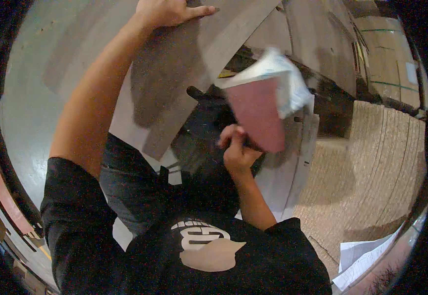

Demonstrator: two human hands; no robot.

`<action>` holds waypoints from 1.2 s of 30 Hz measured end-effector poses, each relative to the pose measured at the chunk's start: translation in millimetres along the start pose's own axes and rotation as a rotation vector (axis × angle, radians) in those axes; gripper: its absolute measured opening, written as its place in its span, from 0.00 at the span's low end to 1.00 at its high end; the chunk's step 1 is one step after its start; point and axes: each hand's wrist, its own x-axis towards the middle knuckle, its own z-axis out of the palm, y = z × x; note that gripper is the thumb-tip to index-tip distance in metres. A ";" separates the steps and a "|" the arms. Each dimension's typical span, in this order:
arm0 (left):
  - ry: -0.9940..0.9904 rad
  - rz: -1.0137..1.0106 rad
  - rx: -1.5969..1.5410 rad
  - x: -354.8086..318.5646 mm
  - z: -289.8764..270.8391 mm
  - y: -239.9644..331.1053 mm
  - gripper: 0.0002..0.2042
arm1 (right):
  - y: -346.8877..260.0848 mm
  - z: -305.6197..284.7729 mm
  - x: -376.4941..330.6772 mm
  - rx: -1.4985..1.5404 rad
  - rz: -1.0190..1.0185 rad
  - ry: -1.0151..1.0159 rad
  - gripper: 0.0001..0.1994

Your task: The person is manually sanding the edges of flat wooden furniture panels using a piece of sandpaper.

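Observation:
My left hand [163, 11] rests at the top edge of the view on a large grey-brown wood-look board [174, 59], its thumb stretched out to the right. The rest of its fingers are partly cut off by the frame. Lower and to the right, my right hand [242, 151] is closed on the bottom end of a dull red sheet [257, 110] held up off the boards. Crumpled white material [278, 71], blurred by motion, stands at the sheet's upper end; I cannot tell whether the two are joined.
Pale boards [283, 182] lie to the right of my knees. Beyond them stands a tan stack of layered panels [381, 157] with loose white papers [369, 258] by it. A strapped brown stack [388, 59] is at the far right, and grey floor [36, 88] at the left.

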 end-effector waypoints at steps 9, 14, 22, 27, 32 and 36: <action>-0.040 -0.002 0.011 5.2 -8.9 9.0 0.44 | 15.9 19.6 38.2 -0.391 -0.264 -0.137 0.10; 0.008 0.026 -0.021 1.3 -7.5 4.9 0.44 | 2.8 3.8 39.1 -0.442 -0.400 -0.309 0.12; -0.019 0.107 -0.018 2.4 2.7 -20.2 0.43 | 6.0 -20.9 18.5 -0.165 -0.055 0.186 0.22; 0.038 0.487 -0.528 -76.0 19.9 -13.8 0.25 | 81.9 -56.3 -30.6 -0.388 0.033 0.216 0.24; 0.034 0.419 -0.250 -172.3 15.3 12.9 0.24 | 65.0 -64.9 -40.1 -0.231 0.107 0.170 0.24; 0.048 0.412 -0.244 -179.4 20.7 17.5 0.24 | 71.1 -66.1 -44.0 -0.205 0.110 0.168 0.24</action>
